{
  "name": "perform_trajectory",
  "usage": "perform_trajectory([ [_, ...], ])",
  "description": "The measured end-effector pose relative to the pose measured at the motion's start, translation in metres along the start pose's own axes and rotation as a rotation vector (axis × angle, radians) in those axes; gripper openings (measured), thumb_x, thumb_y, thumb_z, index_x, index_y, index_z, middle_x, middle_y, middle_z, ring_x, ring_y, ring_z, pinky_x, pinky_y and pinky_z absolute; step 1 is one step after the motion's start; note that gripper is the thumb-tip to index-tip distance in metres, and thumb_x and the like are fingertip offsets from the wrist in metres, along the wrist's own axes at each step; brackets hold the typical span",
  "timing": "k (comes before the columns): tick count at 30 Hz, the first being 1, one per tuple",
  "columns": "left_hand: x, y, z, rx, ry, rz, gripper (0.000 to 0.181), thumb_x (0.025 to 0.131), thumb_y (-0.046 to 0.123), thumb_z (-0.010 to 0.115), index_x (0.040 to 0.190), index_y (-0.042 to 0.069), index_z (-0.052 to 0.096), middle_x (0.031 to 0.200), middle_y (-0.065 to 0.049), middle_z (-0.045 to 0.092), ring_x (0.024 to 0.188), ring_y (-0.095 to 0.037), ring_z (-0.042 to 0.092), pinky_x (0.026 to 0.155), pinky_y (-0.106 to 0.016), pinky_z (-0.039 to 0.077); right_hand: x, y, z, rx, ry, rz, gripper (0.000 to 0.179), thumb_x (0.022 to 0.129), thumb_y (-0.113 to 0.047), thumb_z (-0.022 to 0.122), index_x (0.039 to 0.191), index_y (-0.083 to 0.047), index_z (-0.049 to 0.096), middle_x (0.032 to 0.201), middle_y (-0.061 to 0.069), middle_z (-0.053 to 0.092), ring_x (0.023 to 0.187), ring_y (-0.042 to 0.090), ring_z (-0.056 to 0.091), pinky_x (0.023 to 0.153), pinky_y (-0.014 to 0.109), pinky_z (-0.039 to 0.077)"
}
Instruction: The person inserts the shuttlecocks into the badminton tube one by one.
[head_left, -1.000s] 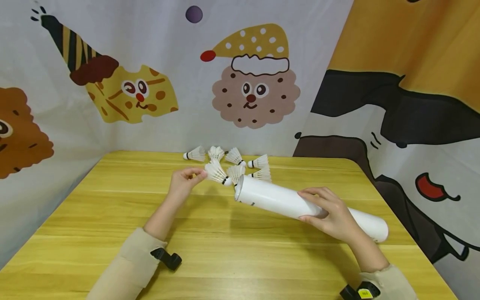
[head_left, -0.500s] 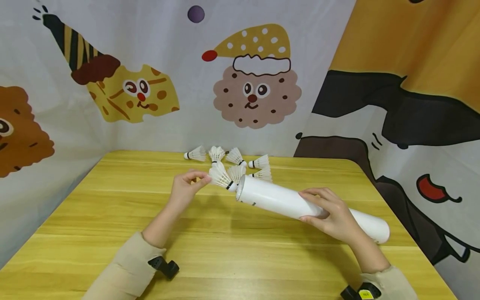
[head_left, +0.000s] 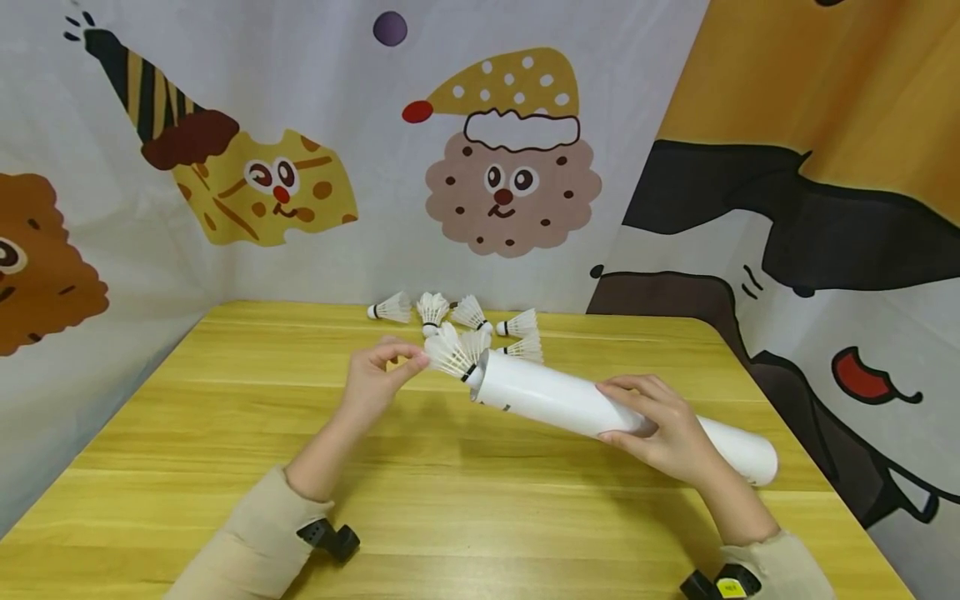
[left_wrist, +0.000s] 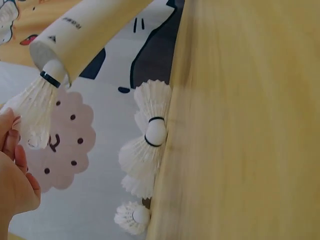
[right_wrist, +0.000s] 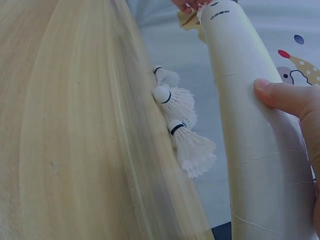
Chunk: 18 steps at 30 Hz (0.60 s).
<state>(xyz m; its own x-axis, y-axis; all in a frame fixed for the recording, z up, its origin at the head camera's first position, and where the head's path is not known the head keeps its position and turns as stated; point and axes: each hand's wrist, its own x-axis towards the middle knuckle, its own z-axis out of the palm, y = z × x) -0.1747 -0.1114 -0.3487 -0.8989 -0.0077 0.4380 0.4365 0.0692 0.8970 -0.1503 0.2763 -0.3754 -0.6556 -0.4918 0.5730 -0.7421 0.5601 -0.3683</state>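
Observation:
My left hand pinches a white feather shuttlecock by the edge of its skirt, thumb against fingers. The cork of this shuttlecock, with its black band, sits just inside the mouth of a long white tube. My right hand grips the tube around its middle, thumb on the near side in the right wrist view. The tube slants over the table, its mouth toward the left hand and raised. Behind the mouth, several more shuttlecocks lie on the table; the tube hides part of the nearest ones.
A yellow wood-grain table spreads under both arms. The loose shuttlecocks cluster near its back edge, before a white curtain printed with cartoon figures. Each sleeve carries a small black camera at the wrist.
My left hand has moved slightly right, bringing the shuttlecock from beside the tube to its mouth, cork first. The right hand and the tube have hardly moved.

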Motion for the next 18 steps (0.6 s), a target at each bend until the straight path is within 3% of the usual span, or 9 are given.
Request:
perform_trajectory([
  [5,-0.003,0.001,0.008,-0.044,-0.015,0.028,0.004,0.079,-0.009,0.073,0.082,-0.009,0.071,0.079,0.007,0.066,0.081,-0.013,0.053,0.074,-0.03,0.035,0.001,0.001,0.001,0.005,0.001,-0.009,0.067,0.065,-0.012,0.089,0.126,-0.013,0.064,0.122,0.002,0.059,0.11,0.018,0.051,0.071,0.016,0.049],
  [11,-0.008,0.002,0.016,-0.053,-0.028,-0.007,0.008,0.079,-0.008,0.072,0.085,-0.012,0.069,0.08,0.008,0.064,0.082,-0.018,0.051,0.075,-0.035,0.035,0.002,0.002,0.003,-0.01,0.035,-0.075,0.068,0.063,-0.011,0.09,0.126,-0.012,0.064,0.122,0.002,0.06,0.108,0.017,0.051,0.07,0.016,0.048],
  [18,-0.012,0.003,0.024,-0.058,-0.088,0.009,0.006,0.08,-0.007,0.072,0.084,-0.011,0.069,0.081,-0.001,0.065,0.084,-0.014,0.053,0.082,-0.043,0.042,0.001,0.0,0.003,-0.017,0.02,-0.044,0.066,0.064,-0.013,0.089,0.125,-0.013,0.065,0.121,0.001,0.06,0.108,0.017,0.051,0.076,0.016,0.046],
])
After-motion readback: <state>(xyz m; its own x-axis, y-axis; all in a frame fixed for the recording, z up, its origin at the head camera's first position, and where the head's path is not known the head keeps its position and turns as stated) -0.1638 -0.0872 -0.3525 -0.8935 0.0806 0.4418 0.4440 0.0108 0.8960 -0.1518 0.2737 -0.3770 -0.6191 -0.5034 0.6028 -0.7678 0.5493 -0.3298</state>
